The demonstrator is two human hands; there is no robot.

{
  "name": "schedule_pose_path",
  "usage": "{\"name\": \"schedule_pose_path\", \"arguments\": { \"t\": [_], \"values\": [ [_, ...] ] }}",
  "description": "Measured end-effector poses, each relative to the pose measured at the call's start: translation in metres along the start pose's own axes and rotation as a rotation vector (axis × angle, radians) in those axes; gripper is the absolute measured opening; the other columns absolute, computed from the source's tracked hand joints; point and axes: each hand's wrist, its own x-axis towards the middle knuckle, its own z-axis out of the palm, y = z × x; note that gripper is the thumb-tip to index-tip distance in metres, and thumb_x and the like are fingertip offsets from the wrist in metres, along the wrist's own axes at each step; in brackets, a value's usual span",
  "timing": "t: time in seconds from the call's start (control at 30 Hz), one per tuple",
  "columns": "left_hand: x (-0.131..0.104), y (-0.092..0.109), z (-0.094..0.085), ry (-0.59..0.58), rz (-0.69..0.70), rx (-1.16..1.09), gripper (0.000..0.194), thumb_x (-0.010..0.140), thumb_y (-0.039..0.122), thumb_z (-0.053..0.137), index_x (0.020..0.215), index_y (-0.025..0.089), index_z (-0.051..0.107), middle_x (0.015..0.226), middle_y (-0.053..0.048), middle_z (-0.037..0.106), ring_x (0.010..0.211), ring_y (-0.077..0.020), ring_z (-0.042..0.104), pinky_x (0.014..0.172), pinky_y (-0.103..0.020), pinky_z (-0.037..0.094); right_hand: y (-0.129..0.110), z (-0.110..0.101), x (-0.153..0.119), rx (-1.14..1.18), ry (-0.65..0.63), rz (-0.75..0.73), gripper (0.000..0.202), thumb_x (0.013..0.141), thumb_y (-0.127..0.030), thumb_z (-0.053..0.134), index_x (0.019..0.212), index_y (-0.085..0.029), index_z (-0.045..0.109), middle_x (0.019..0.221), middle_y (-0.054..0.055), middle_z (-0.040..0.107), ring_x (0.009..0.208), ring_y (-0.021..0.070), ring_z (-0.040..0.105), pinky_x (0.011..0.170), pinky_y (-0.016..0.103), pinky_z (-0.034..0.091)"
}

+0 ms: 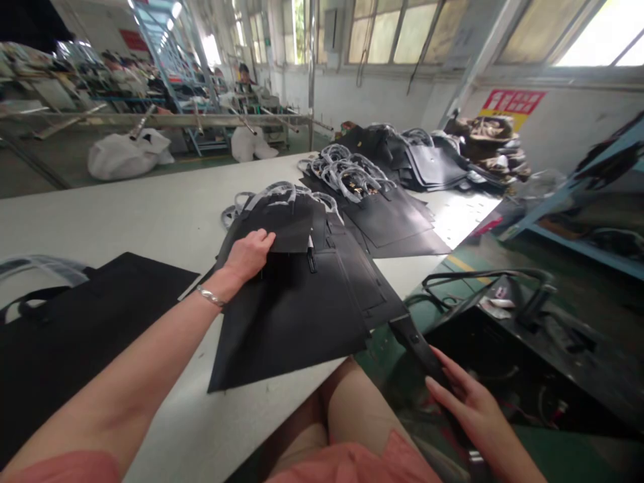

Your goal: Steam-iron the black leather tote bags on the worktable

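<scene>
Black flat panels (296,322) lie stacked on the white table (171,221), with handles in clear wrapping (276,194) at their far end. My left hand (251,253) is closed on the edge of a black flap on top of the stack, with fingers curled. To the right, beyond the table's edge, my right hand (465,396) holds a long black strap (417,345) between thumb and fingers. The strap reaches up to the right corner of the stack.
More black pieces with wrapped handles (352,174) are piled farther back. Another black bag piece (125,302) lies at the left. A black open box (503,349) stands below right, beside a blue rack (578,248). People sit in the background.
</scene>
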Motion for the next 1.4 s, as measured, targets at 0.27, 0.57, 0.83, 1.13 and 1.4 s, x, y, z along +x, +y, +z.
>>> {"name": "schedule_pose_path", "arguments": {
  "t": [0.27, 0.57, 0.83, 1.13, 1.4],
  "values": [
    [-0.034, 0.095, -0.031, -0.099, 0.261, -0.169, 0.034, 0.089, 0.024, 0.057, 0.121, 0.016, 0.052, 0.106, -0.008, 0.054, 0.092, -0.0215, 0.053, 0.078, -0.031, 0.049, 0.013, -0.007, 0.001, 0.004, 0.023, -0.054, 0.079, 0.070, -0.053, 0.075, 0.138, -0.018, 0.053, 0.106, 0.009, 0.073, 0.092, 0.0276, 0.069, 0.075, 0.033, 0.060],
    [-0.110, 0.222, 0.022, -0.173, 0.374, -0.553, 0.045, 0.079, 0.012, 0.056, 0.124, 0.013, 0.057, 0.115, -0.012, 0.059, 0.101, -0.0262, 0.052, 0.088, -0.037, 0.046, 0.026, -0.014, -0.001, -0.021, -0.048, 0.015, 0.086, 0.074, -0.057, 0.070, 0.144, -0.014, 0.043, 0.125, 0.014, 0.065, 0.119, 0.0311, 0.057, 0.103, 0.042, 0.046],
    [-0.073, 0.200, 0.022, -0.382, -0.106, -1.347, 0.014, 0.078, 0.023, 0.066, 0.087, 0.018, 0.076, 0.079, -0.001, 0.065, 0.075, -0.0157, 0.059, 0.069, -0.025, 0.041, 0.016, -0.011, -0.008, -0.064, -0.207, -0.089, 0.072, 0.083, -0.049, 0.065, 0.143, -0.015, 0.043, 0.139, 0.013, 0.055, 0.127, 0.0283, 0.052, 0.110, 0.040, 0.039],
    [-0.077, 0.202, 0.031, -0.346, -0.024, -1.604, 0.025, 0.084, 0.037, 0.062, 0.093, 0.018, 0.075, 0.076, -0.002, 0.057, 0.074, -0.0144, 0.052, 0.069, -0.024, 0.039, -0.012, 0.018, -0.006, -0.210, -0.274, -0.248, 0.059, 0.083, -0.040, 0.066, 0.137, -0.020, 0.054, 0.139, 0.011, 0.055, 0.127, 0.0313, 0.052, 0.109, 0.048, 0.039],
    [-0.076, 0.203, 0.036, -0.349, -0.044, -1.631, 0.028, 0.084, 0.041, 0.062, 0.085, 0.015, 0.074, 0.076, -0.002, 0.056, 0.073, -0.0145, 0.051, 0.067, -0.023, 0.038, -0.032, 0.029, 0.003, -0.198, -0.214, -0.254, 0.060, 0.086, -0.042, 0.061, 0.141, -0.021, 0.048, 0.142, 0.008, 0.053, 0.129, 0.0281, 0.050, 0.112, 0.046, 0.035]
  ]
}}
